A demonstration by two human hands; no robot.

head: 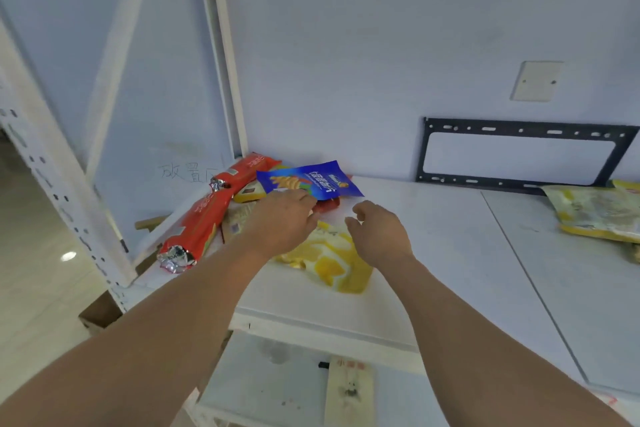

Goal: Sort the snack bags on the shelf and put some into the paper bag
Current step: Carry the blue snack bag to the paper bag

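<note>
On the white shelf, at its left end, lies a loose heap of snack bags: two long red bags along the edge, a blue bag at the back, a yellow bag in front, and others half buried between them. Another yellow bag sits well apart at the far right. Both hands reach into the heap. The left hand touches the near edge of the blue bag; whether its fingers pinch the bag I cannot tell. The right hand hovers over the yellow bag with fingers loosely curled, holding nothing.

As for progress, sorting looks barely begun: the bags overlap with no clear grouping. No paper bag shows anywhere, though a brown edge below the shelf at left might belong to one. Nearly all of the sorting and bagging seems left to do.
</note>
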